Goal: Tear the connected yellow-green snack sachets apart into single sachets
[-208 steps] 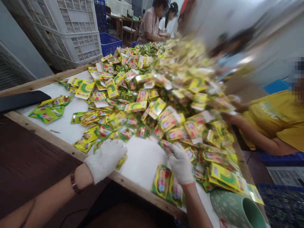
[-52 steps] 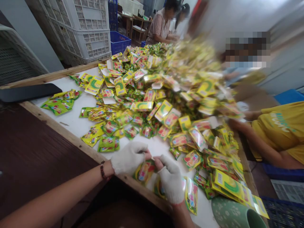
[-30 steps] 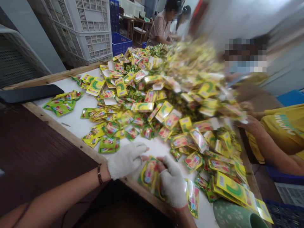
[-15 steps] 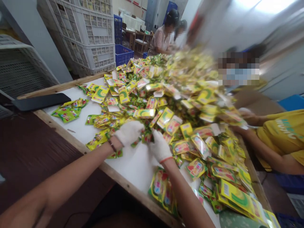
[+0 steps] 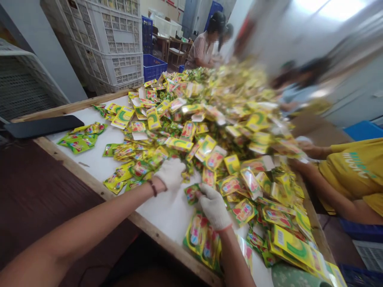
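Both my hands wear white knit gloves. My right hand [image 5: 214, 205] pinches a small green and red sachet [image 5: 191, 193] just above the white table top [image 5: 167, 207]. My left hand [image 5: 171, 173] rests on the near edge of a big heap of yellow-green sachets [image 5: 209, 131], its fingers curled among them; whether it grips one I cannot tell. A neat stack of sachets [image 5: 201, 237] lies by my right wrist near the wooden table rim [image 5: 155, 233].
A small bunch of sachets [image 5: 80, 139] and a black phone [image 5: 42, 126] lie at the far left. White crates [image 5: 110, 44] stand behind. A person in a yellow shirt [image 5: 356, 171] works at the right; other people sit at the far end. A green patterned cup [image 5: 293, 277] is bottom right.
Half a second ago both hands reached into the heap's edge. Now my right hand has drawn back toward me with one sachet; my left hand stays at the heap.
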The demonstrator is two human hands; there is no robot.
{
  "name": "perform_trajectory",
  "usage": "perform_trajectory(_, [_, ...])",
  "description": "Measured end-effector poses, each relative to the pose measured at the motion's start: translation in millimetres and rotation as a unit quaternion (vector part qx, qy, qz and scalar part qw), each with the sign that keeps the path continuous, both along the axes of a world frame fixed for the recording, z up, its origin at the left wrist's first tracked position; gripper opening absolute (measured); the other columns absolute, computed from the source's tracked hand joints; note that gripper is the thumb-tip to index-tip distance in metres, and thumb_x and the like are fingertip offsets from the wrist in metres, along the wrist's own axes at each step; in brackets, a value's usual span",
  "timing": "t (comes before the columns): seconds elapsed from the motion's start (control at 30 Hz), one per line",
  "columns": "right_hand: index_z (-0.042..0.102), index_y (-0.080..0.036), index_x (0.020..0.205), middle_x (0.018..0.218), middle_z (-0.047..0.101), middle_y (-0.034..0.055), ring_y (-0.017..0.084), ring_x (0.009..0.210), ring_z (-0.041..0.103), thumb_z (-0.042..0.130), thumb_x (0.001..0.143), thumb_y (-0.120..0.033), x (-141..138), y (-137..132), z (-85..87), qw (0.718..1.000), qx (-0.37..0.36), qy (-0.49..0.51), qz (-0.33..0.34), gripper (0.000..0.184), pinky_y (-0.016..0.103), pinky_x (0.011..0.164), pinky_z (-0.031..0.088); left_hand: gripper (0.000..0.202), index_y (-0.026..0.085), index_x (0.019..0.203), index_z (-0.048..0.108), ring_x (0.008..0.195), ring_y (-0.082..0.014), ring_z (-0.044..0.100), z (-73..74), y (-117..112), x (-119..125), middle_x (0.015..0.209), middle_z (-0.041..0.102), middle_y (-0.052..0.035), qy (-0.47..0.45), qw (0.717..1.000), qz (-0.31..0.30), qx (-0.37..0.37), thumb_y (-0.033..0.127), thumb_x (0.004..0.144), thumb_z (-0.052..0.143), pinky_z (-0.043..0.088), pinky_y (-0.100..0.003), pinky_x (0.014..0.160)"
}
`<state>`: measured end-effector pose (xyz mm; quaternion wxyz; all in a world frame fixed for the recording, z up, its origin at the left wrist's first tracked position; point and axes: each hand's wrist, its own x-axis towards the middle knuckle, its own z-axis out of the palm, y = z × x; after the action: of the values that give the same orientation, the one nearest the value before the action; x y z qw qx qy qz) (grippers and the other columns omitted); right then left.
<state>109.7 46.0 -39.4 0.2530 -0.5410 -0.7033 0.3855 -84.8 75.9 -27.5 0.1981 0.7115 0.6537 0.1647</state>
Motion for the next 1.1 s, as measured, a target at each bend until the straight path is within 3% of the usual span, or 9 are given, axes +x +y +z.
perform_trajectory(0.17, [0.045, -0.022, 0.071, 0.048, 0.038, -0.0094, 0.007, 0.040, 0.031, 0.052, 0.084, -0.042, -6.1, -8.1, 12.6, 0.977, -0.079, 0.183, -0.071, 0.025, 0.019, 0.039, 0.025, 0.030, 0.020, 0.103, 0.055, 0.083, -0.0159, 0.064, 4.8, -27.9, -3.3, 0.096, 0.068, -0.0019, -0.166, 0.986, 0.026, -0.012, 0.023, 0.074, 0.060, 0.050, -0.025, 0.071])
perform_trajectory(0.3, [0.046, -0.021, 0.068, 0.049, 0.036, -0.0090, 0.007, 0.043, 0.030, 0.058, 0.080, -0.044, -17.1, -10.0, 8.6, 0.972, -0.068, 0.212, -0.077, 0.028, 0.020, 0.040, 0.024, 0.031, 0.017, 0.098, 0.058, 0.075, -0.0150, 0.064, 16.2, -45.4, -0.2, 0.087, 0.068, -0.0023, -0.422, 0.902, 0.009, -0.089, 0.026, 0.070, 0.065, 0.051, -0.024, 0.062])
perform_trajectory(0.43, [0.047, -0.021, 0.065, 0.052, 0.037, -0.0076, 0.009, 0.048, 0.031, 0.057, 0.081, -0.040, -24.5, -13.2, 6.3, 0.978, -0.030, 0.186, -0.093, 0.027, 0.021, 0.045, 0.028, 0.035, 0.016, 0.106, 0.058, 0.079, -0.0162, 0.065, 24.6, -50.6, 3.3, 0.088, 0.069, -0.0040, -0.517, 0.848, -0.006, -0.117, 0.026, 0.073, 0.065, 0.053, -0.027, 0.066])
perform_trajectory(0.57, [0.050, -0.020, 0.066, 0.058, 0.045, -0.0049, 0.011, 0.055, 0.040, 0.058, 0.081, -0.040, -27.7, -17.6, 14.1, 0.981, -0.010, 0.169, -0.098, 0.026, 0.022, 0.051, 0.036, 0.026, 0.017, 0.102, 0.060, 0.080, -0.0170, 0.064, 19.6, -48.1, 6.2, 0.086, 0.068, -0.0036, -0.475, 0.876, 0.001, -0.084, 0.023, 0.077, 0.062, 0.054, -0.030, 0.068])
perform_trajectory(0.67, [0.058, -0.019, 0.093, 0.078, 0.060, 0.0008, 0.015, 0.071, 0.054, 0.063, 0.078, -0.040, -29.1, -16.9, 18.9, 0.979, 0.013, 0.180, -0.098, 0.026, 0.026, 0.064, 0.046, 0.022, 0.020, 0.102, 0.056, 0.086, -0.0162, 0.062, 16.7, -50.3, 11.2, 0.095, 0.066, -0.0027, -0.417, 0.909, 0.001, -0.018, 0.019, 0.080, 0.057, 0.053, -0.029, 0.073])
perform_trajectory(0.8, [0.060, -0.019, 0.103, 0.079, 0.065, 0.0034, 0.017, 0.067, 0.059, 0.059, 0.081, -0.047, -28.3, -12.2, 16.6, 0.961, -0.085, 0.259, -0.046, 0.035, 0.030, 0.062, 0.051, 0.021, 0.020, 0.101, 0.049, 0.082, -0.0139, 0.061, 19.1, -47.6, 16.3, 0.093, 0.063, 0.0000, -0.350, 0.936, -0.012, 0.032, 0.020, 0.080, 0.057, 0.051, -0.026, 0.071])
perform_trajectory(0.87, [0.060, -0.019, 0.096, 0.074, 0.063, 0.0013, 0.015, 0.059, 0.057, 0.060, 0.081, -0.047, -25.3, -9.5, 13.2, 0.954, -0.089, 0.275, -0.084, 0.032, 0.028, 0.055, 0.050, 0.013, 0.020, 0.098, 0.049, 0.081, -0.0135, 0.060, 20.4, -33.3, 12.3, 0.090, 0.061, -0.0003, -0.288, 0.953, -0.023, 0.085, 0.021, 0.085, 0.050, 0.050, -0.026, 0.074])
perform_trajectory(0.97, [0.057, -0.019, 0.095, 0.064, 0.057, -0.0038, 0.011, 0.049, 0.050, 0.064, 0.079, -0.046, -18.4, -5.8, 8.6, 0.945, -0.071, 0.285, -0.142, 0.032, 0.024, 0.046, 0.045, 0.014, 0.019, 0.097, 0.053, 0.097, -0.0184, 0.057, 21.8, 4.9, -4.0, 0.100, 0.059, -0.0057, -0.085, 0.979, -0.014, 0.183, 0.016, 0.084, 0.047, 0.047, -0.032, 0.088])
perform_trajectory(1.1, [0.056, -0.019, 0.096, 0.056, 0.050, -0.0071, 0.009, 0.043, 0.044, 0.066, 0.077, -0.049, -10.6, -4.1, 5.6, 0.937, -0.089, 0.297, -0.161, 0.036, 0.022, 0.041, 0.039, 0.021, 0.019, 0.090, 0.060, 0.104, -0.0272, 0.054, 29.2, 49.8, -30.6, 0.101, 0.062, -0.0087, -0.021, 0.980, 0.006, 0.198, 0.011, 0.071, 0.056, 0.041, -0.043, 0.094])
